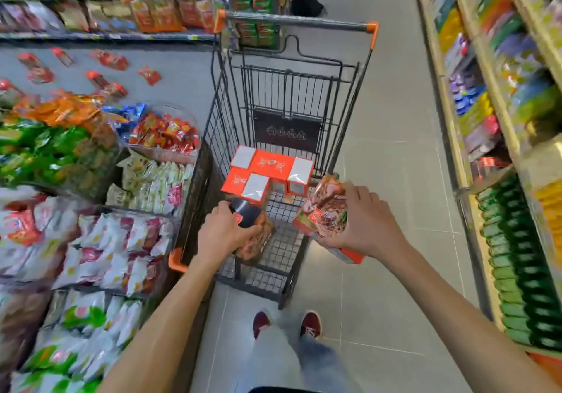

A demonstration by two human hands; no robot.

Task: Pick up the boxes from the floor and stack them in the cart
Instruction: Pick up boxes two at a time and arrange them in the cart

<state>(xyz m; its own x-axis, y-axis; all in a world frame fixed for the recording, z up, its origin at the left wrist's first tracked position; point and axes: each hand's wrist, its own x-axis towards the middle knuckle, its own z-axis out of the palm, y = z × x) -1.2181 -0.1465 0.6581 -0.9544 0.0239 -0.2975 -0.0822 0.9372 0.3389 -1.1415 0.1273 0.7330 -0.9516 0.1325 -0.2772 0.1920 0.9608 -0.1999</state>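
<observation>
A dark wire shopping cart point(349, 113) with orange corner caps stands in the aisle in front of me. Several orange-and-white boxes point(269, 170) are stacked upright against its far end. My left hand point(225, 231) grips a box with a dark top and food picture point(254, 225), held low inside the cart near the stack. My right hand point(362, 219) holds another orange box with a food photo point(325, 210), tilted over the cart's right rim. More red boxes point(103, 81) lie scattered on the grey floor at the far left.
Bins of snack packets point(100, 240) crowd the left side right up to the cart. Stocked shelves point(501, 149) line the right side of the aisle. A dark bag point(307, 2) sits on the floor beyond the cart. My feet point(287, 324) stand just behind it.
</observation>
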